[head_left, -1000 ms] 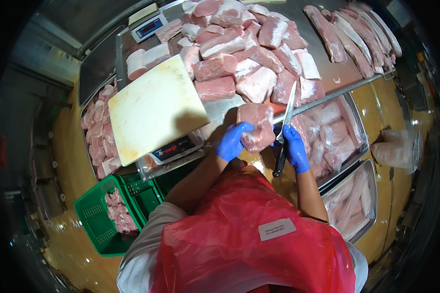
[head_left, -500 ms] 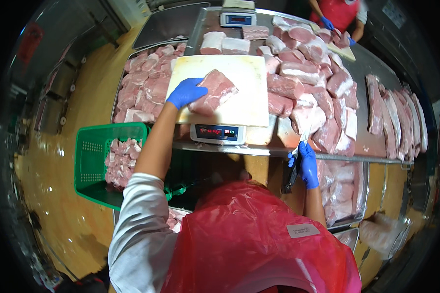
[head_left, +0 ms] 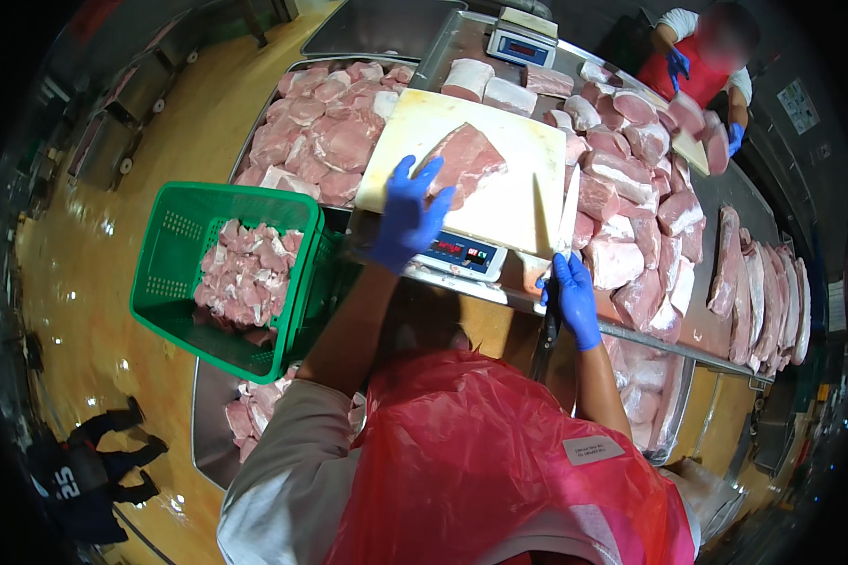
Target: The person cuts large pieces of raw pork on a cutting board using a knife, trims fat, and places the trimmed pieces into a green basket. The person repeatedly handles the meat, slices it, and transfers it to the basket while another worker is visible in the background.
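Observation:
A slab of raw pink meat (head_left: 469,160) lies on a white cutting board (head_left: 513,218), which rests on a digital scale (head_left: 462,256) at the table edge. My left hand (head_left: 411,215), in a blue glove, is at the slab's near left side with fingers spread, gripping nothing; whether its fingertips touch the meat I cannot tell. In my blue-gloved right hand (head_left: 575,297) is a knife (head_left: 569,212), blade pointing up along the board's right edge. A dark long object (head_left: 544,347) hangs below that hand, partly hidden.
Meat pieces (head_left: 631,202) crowd the steel table, with long strips (head_left: 763,292) farther right. Left stands a tray of meat slices (head_left: 316,137); nearer is a green crate (head_left: 151,301) of trimmings. A second scale (head_left: 523,45) is behind. A co-worker (head_left: 697,56) handles meat at the far right.
My left hand has let go of the meat slab and drawn back toward me, fingers spreading. The view has turned, shifting the table. The co-worker and a person at lower left show more.

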